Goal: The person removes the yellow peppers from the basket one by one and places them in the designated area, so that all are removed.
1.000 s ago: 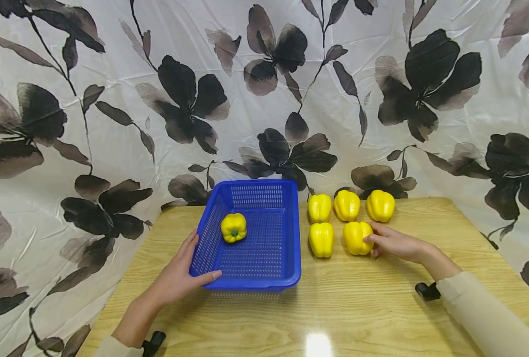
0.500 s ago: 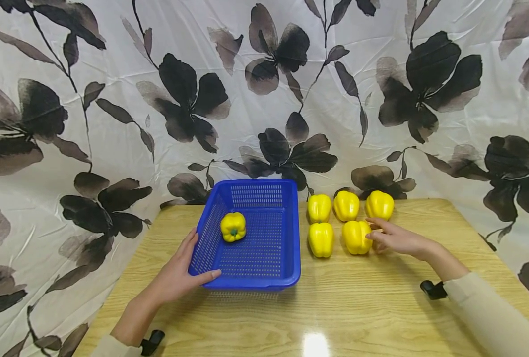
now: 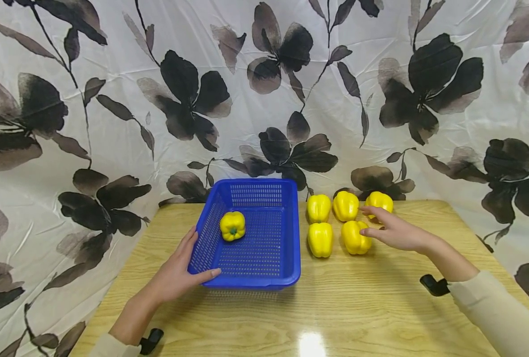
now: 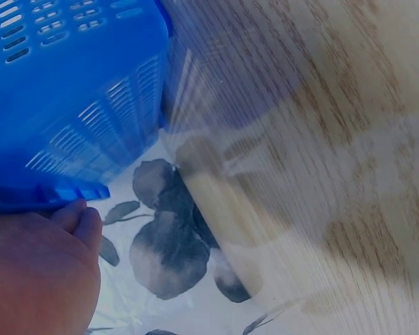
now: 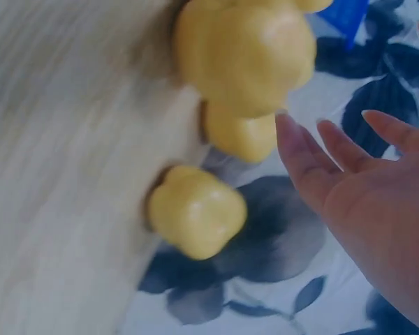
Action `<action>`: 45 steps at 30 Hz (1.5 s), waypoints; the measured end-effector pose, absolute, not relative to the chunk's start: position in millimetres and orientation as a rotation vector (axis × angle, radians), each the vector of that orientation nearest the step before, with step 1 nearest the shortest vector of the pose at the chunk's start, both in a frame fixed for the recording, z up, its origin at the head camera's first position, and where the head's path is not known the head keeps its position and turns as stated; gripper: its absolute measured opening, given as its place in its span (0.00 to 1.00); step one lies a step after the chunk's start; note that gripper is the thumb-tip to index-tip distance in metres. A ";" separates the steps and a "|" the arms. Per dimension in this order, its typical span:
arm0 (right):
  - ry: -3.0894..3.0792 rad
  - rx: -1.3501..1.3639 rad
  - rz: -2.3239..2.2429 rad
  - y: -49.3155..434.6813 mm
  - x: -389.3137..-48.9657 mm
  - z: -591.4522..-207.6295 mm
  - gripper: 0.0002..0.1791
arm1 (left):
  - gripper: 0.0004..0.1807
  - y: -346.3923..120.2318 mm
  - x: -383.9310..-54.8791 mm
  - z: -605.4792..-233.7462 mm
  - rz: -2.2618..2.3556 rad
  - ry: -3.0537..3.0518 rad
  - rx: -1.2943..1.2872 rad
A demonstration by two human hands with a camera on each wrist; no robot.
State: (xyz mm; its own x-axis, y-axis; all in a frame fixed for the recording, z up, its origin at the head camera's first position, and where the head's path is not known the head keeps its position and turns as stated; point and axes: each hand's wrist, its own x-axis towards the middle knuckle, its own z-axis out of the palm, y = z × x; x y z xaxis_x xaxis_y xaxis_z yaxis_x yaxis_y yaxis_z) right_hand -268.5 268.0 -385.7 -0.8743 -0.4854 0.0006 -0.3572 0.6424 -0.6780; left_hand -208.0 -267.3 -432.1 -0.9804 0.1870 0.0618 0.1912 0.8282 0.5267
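Note:
My left hand (image 3: 173, 277) holds the near left corner of a blue plastic basket (image 3: 299, 238), with the thumb over the front rim and the fingers along the left side. In the left wrist view the fingers (image 4: 80, 222) touch the basket's rim. One yellow bell pepper (image 3: 232, 226) with a green stem end sits inside the basket. My right hand (image 3: 398, 232) hovers with spread fingers over the front right bell pepper (image 3: 355, 239); its fingertips partly cover the back right bell pepper (image 3: 378, 199). In the right wrist view the hand (image 5: 370, 188) holds nothing.
More yellow bell peppers stand in two rows right of the basket: one at front left (image 3: 320, 240), one at back left (image 3: 319, 208) and one at back middle (image 3: 346, 206). The wooden table (image 3: 354, 307) ends behind them at a floral cloth (image 3: 229, 124).
My right hand has drawn off the front right bell pepper, rising and spreading its fingers above it. My left hand stays on the basket. The peppers keep their places.

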 end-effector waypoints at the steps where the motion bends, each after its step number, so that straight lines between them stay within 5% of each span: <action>1: 2.685 -0.718 -1.044 263.9 -268.0 -382.6 0.38 | 0.68 -267.4 -208.1 -432.1 -0.865 -2.995 -0.311; 28: 2.807 -1.287 -0.792 134.1 -282.7 -341.0 0.30 | 0.67 -269.3 -207.6 -433.1 -0.905 -2.992 -0.308; 45: 2.712 -1.418 -0.640 44.8 -311.9 -328.4 0.33 | 0.66 -269.3 -207.6 -432.8 -0.917 -2.965 -0.331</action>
